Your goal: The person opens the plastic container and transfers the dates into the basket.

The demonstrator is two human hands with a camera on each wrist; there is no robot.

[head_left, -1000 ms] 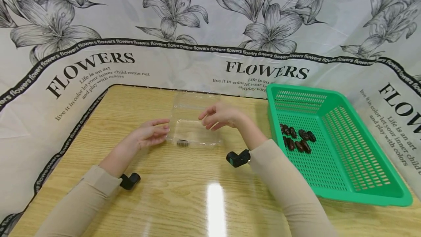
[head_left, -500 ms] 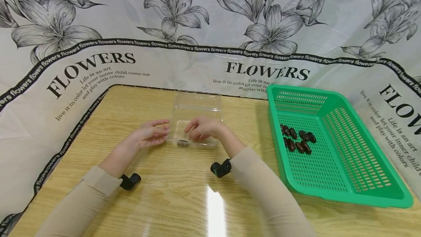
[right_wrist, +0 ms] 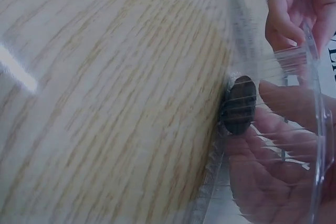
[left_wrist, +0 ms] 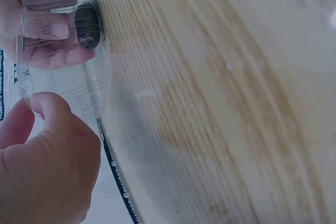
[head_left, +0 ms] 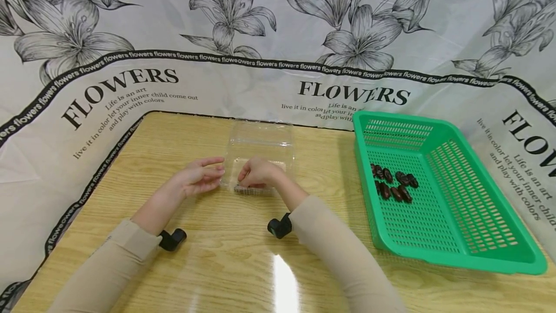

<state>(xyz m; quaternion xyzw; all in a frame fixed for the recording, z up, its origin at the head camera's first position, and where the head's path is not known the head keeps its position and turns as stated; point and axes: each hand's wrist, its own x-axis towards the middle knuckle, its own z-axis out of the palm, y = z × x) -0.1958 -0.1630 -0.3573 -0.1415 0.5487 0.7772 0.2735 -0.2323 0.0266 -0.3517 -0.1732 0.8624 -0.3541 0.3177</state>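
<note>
A clear ridged plastic box (head_left: 260,141) with its lid raised stands near the table's back edge. My left hand (head_left: 197,177) is at its left side; in the left wrist view the thumb and index finger pinch the rim corner. My right hand (head_left: 262,173) reaches down inside the box with curled fingers. Through the front wall, a dark brown date (left_wrist: 87,26) shows in the left wrist view. In the right wrist view, the right thumb and fingers close in around the date (right_wrist: 240,106), though the ridged plastic blurs the contact.
A green perforated basket (head_left: 460,260) stands to the right, with several dark dates (head_left: 397,192) at its left side. The wooden table (head_left: 208,264) has a bright glare in front. A flower-printed cloth (head_left: 243,86) rises behind. Black cameras (head_left: 280,226) stick out from the wrists.
My right hand has moved left and down into the box, from above its right part to the date at the front left. The left hand has stayed put at the rim.
</note>
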